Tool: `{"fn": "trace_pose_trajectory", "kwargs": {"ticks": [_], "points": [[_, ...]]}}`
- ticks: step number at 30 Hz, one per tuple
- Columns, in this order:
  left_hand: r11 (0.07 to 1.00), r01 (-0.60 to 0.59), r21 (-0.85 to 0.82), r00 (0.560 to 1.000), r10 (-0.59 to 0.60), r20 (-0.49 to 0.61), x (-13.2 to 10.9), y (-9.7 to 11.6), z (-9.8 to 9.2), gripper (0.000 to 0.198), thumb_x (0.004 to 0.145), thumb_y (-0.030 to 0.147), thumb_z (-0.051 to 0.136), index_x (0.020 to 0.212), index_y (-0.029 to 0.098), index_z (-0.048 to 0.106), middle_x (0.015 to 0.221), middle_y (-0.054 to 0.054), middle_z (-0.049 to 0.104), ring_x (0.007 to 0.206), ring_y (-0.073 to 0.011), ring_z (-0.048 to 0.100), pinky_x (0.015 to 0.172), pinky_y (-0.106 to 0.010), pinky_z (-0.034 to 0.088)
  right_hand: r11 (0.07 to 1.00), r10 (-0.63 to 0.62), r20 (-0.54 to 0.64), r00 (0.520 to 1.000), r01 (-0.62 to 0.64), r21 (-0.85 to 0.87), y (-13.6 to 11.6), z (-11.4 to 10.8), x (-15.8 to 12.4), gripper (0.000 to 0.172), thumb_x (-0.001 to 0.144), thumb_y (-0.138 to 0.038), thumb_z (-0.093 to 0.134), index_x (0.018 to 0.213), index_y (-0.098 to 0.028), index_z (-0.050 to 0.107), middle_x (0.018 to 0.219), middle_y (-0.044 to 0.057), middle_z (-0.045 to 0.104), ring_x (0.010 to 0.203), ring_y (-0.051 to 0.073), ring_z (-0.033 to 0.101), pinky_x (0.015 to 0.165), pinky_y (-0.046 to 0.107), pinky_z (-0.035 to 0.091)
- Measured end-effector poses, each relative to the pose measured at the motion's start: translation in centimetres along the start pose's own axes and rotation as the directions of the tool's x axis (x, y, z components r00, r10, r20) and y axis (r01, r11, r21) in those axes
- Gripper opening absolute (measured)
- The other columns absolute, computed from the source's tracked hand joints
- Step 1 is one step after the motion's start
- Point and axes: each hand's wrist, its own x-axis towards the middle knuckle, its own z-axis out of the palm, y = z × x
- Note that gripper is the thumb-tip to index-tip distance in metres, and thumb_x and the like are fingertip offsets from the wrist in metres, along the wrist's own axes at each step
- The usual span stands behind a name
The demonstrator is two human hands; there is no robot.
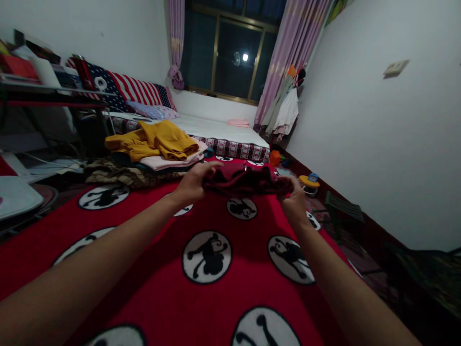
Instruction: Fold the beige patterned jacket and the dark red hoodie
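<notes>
Together, the left hand [192, 185] and right hand [293, 202] each pinched one end of a folded dark red garment [243, 179], held just above the red monkey-print blanket [151, 269], near a pile of folded clothes [154, 149].

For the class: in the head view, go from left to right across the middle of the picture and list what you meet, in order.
Yellow garment on the clothes pile → left hand → dark red garment → right hand → small green stool → white wall.
</notes>
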Motion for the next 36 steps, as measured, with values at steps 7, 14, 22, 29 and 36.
{"fn": "trace_pose_trajectory", "kwargs": {"ticks": [7,14,22,29,36], "points": [[0.987,0.006,0.163,0.976,-0.041,0.212,-7.9,-1.5,2.8,0.040,0.062,-0.005,0.044,0.078,0.020,0.070,0.090,-0.005,0.065,0.091,-0.0196,0.057,0.084,-0.034,0.045,0.970,0.171,0.165,0.971,-0.136,-0.202,3.4,0.7,-7.4,0.033,0.063,-0.013,0.047,0.090,-0.020,0.064,0.093,0.005,0.070,0.091,0.022,0.065,0.089,0.039,0.048],[0.976,-0.062,0.210,0.980,0.019,0.200,-7.4,1.2,3.5,0.029,0.085,0.014,0.052,0.109,0.021,0.065,0.112,-0.007,0.062,0.103,-0.0206,0.057,0.089,-0.035,0.044,0.910,-0.093,0.302,0.949,0.204,-0.360,2.4,2.0,-7.6,0.042,0.075,-0.016,0.059,0.117,-0.021,0.059,0.125,0.010,0.058,0.117,0.026,0.051,0.103,0.044,0.041],[0.924,0.069,0.376,0.984,-0.125,0.124,-7.0,1.0,3.5,0.025,0.092,0.034,0.050,0.086,0.019,0.069,0.091,-0.006,0.066,0.088,-0.0196,0.060,0.080,-0.032,0.045,0.853,-0.121,0.454,0.883,0.326,-0.407,2.7,1.7,-7.5,0.033,0.081,-0.015,0.056,0.112,-0.021,0.064,0.113,0.008,0.063,0.106,0.024,0.055,0.093,0.040,0.046],[0.810,0.483,0.333,0.874,-0.469,-0.128,-6.7,-1.1,2.8,0.028,0.085,0.043,0.059,0.104,0.024,0.067,0.079,-0.002,0.071,0.074,-0.0197,0.065,0.069,-0.029,0.045,0.800,-0.064,0.317,0.946,0.239,-0.551,1.6,2.0,-7.3,0.034,0.086,-0.033,0.058,0.116,-0.018,0.060,0.108,0.010,0.065,0.101,0.026,0.058,0.086,0.039,0.044],[0.852,0.456,0.257,0.888,-0.455,-0.066,-6.8,-1.0,3.4,0.028,0.074,0.038,0.067,0.099,0.025,0.070,0.073,0.000,0.070,0.068,-0.0168,0.064,0.063,-0.026,0.044,0.725,-0.015,0.329,0.944,0.237,-0.647,2.1,2.0,-7.2,0.014,0.077,-0.022,0.058,0.088,-0.021,0.066,0.097,0.006,0.064,0.091,0.023,0.056,0.080,0.035,0.040]]}}
